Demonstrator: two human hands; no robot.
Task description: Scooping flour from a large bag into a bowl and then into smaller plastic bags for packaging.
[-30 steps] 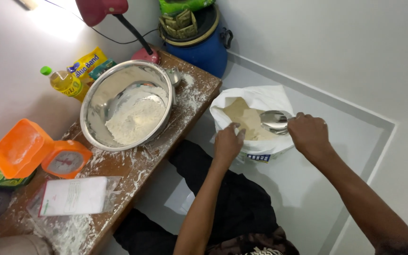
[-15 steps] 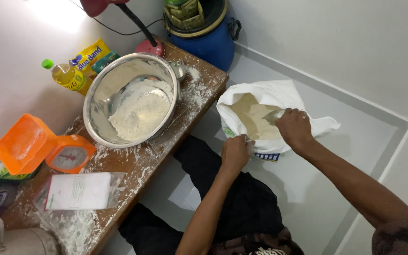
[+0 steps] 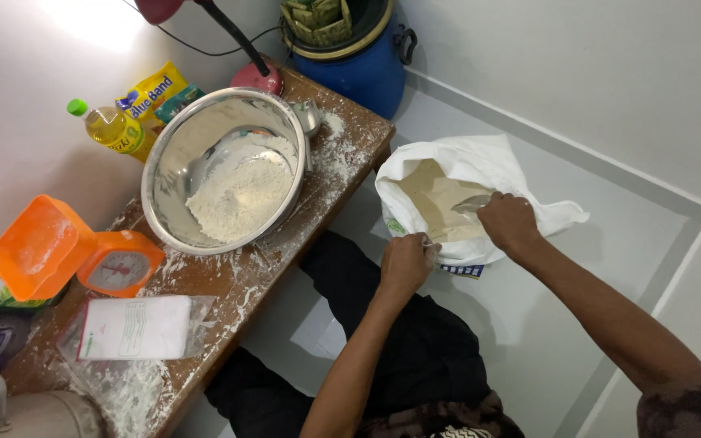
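A white flour sack (image 3: 480, 166) stands open on the floor beside the table, with pale flour inside. My left hand (image 3: 406, 261) pinches the sack's near rim and holds it open. My right hand (image 3: 509, 221) reaches into the sack's mouth, gripping a metal spoon (image 3: 469, 204) whose bowl is pushed down into the flour and mostly hidden. On the wooden table (image 3: 330, 174) sits a large steel bowl (image 3: 225, 166) with a heap of white flour in it.
An orange kitchen scale (image 3: 115, 268) with an orange tray (image 3: 38, 247), an oil bottle (image 3: 107, 126), a yellow packet (image 3: 152, 93) and a plastic bag with paper (image 3: 135, 328) lie on the floury table. A blue drum (image 3: 363, 69) stands behind it. A metal kettle (image 3: 18, 410) sits at the lower left.
My right hand lowered the spoon from above the sack into the flour, hiding its bowl. My left hand shifted from inside the sack's mouth to its near rim.
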